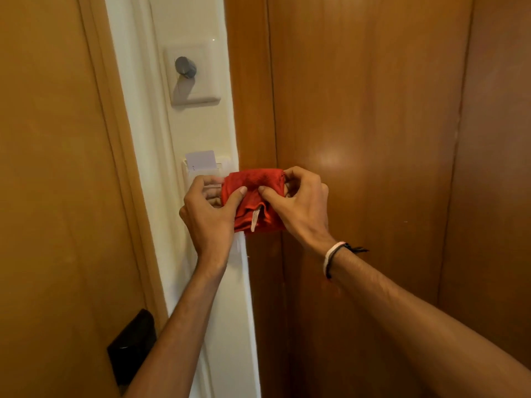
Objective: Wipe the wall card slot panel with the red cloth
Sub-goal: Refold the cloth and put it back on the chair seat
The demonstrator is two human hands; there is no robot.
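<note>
Red cloth (253,196) bunched between both hands, just right of the card slot panel (198,170). Left hand (208,209) and right hand (301,201) each closed, pinching the fabric.

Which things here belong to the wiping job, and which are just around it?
In the job:
red cloth, held by both hands
left hand
right hand
card slot panel, partly hidden behind the left hand and cloth
white card standing in the slot

Just around:
dimmer knob on its plate
black door lock
wood panels
wristbands
</note>
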